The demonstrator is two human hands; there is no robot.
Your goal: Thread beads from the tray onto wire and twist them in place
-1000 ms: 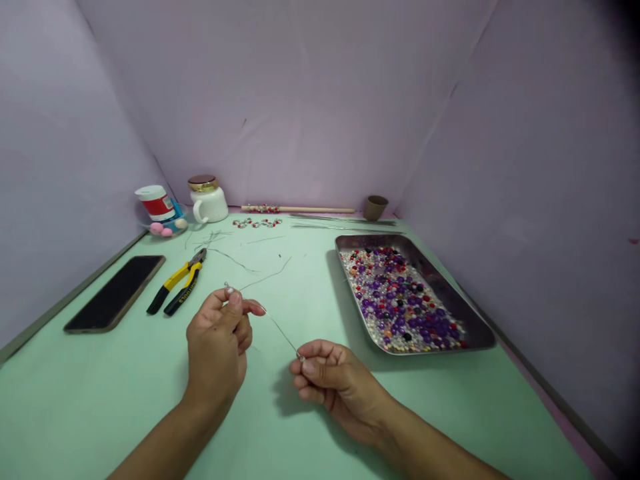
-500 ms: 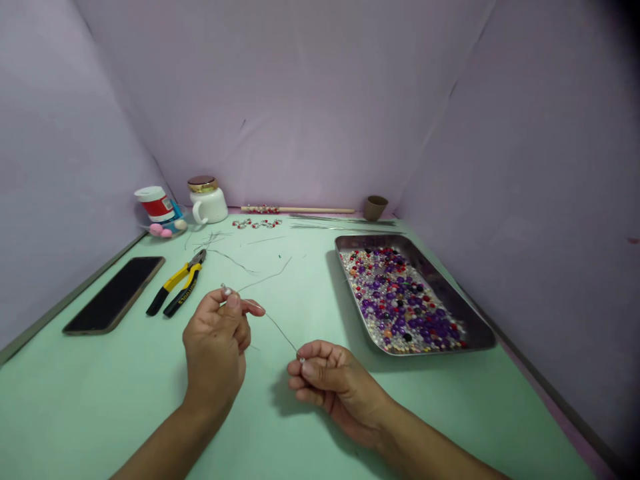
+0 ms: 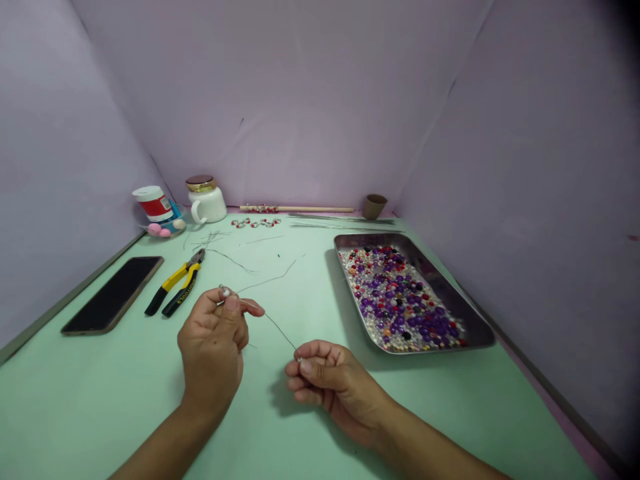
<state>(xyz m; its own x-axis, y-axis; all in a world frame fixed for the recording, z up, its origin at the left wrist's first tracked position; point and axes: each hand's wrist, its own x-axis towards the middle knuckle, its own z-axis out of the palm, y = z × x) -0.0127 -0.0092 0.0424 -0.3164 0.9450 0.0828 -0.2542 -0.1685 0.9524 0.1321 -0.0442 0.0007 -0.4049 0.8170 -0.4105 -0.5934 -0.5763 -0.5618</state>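
A thin wire point(image 3: 280, 331) runs taut between my two hands, sloping down to the right. My left hand point(image 3: 215, 333) pinches it between thumb and fingers, and small pale beads point(image 3: 225, 291) show at those fingertips. Another length of wire reaches up and right from there over the table. Lower and to the right, my right hand point(image 3: 335, 383) is closed on the wire's other end, with a small whitish bead point(image 3: 300, 360) at the thumb tip. Right of the hands stands a metal tray point(image 3: 470, 320) of mixed purple, red, black and pearl beads.
Yellow-black pliers point(image 3: 175, 283) and a phone point(image 3: 114, 293) lie at left. Behind are a white lidded mug point(image 3: 209, 205), a red-white tub point(image 3: 155, 205), wire scraps, beaded wire pieces point(image 3: 256, 223), a wooden stick point(image 3: 315, 209), straight wires point(image 3: 345, 221) and a brown cup point(image 3: 375, 207).
Both hands have shifted very slightly left, with the left wrist turning a little. The grip on the wire stays the same, and its loose upper end has moved slightly right.
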